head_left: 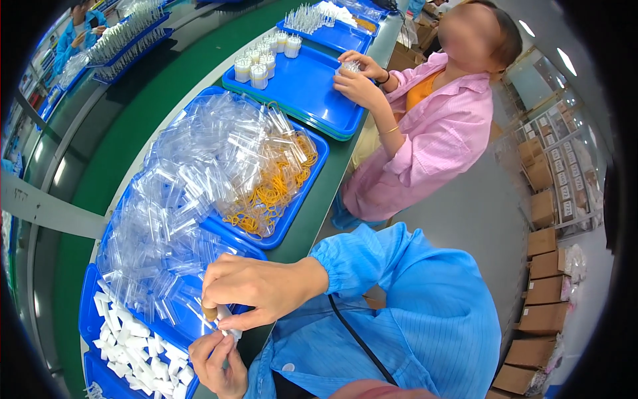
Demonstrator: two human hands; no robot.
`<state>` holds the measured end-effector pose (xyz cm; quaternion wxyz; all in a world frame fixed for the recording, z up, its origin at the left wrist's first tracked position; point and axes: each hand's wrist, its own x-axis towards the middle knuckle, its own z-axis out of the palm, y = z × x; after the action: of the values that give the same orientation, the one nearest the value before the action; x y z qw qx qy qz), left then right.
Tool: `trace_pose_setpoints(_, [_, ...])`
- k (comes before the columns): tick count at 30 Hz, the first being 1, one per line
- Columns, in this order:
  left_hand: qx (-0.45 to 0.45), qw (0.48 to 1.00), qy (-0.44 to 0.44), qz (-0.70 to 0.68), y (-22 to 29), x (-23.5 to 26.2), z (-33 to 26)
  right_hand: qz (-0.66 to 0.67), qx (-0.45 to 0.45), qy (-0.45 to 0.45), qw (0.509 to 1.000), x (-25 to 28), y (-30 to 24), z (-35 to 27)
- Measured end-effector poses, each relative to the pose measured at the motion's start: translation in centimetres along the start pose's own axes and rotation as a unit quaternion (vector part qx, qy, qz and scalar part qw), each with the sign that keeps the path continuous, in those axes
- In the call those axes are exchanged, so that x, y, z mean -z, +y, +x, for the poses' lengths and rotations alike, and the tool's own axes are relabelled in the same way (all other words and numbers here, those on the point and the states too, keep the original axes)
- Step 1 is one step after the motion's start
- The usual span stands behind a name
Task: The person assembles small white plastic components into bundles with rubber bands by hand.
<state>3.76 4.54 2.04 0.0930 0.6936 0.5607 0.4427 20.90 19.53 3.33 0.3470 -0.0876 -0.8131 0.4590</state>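
Observation:
Over the near edge of the trays my two hands meet around a small white and clear piece (230,327), mostly covered by fingers. My right hand (256,292) comes from above, thumb and fingers closed on its upper part. A tan cap-like spot (210,312) shows at the fingertips; I cannot tell whether it is a finger cover. Just below, my left hand (218,366) pinches the lower end. Beside my hands lie a heap of clear plastic tubes (166,213) and a blue tray (86,312) of short white pieces (136,349).
Orange rubber bands (269,193) lie with clear bags in a blue tray (318,156). Farther up, bundled white pieces (260,61) stand on stacked blue trays (299,90). A co-worker in pink (438,146) holds a clear bundle there. Cardboard boxes (541,309) line the right wall.

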Motion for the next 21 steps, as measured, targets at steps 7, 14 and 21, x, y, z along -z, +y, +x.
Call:
trace_pose_setpoints(7, [0.016, 0.999, 0.049, -0.008, -0.3, 1.7, -1.8, -0.061, 0.045, -0.054, 0.996, -0.7, -1.0, 2.3])
trace_pose_setpoints(14, [0.057, 0.976, 0.179, 0.111, -3.7, 6.0, -4.4, -0.195, 0.062, -0.137, 0.969, -2.1, -0.9, 6.6])
trace_pose_setpoints(21, [0.124, 0.882, 0.367, 0.269, -7.8, 9.9, -9.5, -0.25, 0.119, -0.292, 0.915, -8.5, -1.1, 11.4])
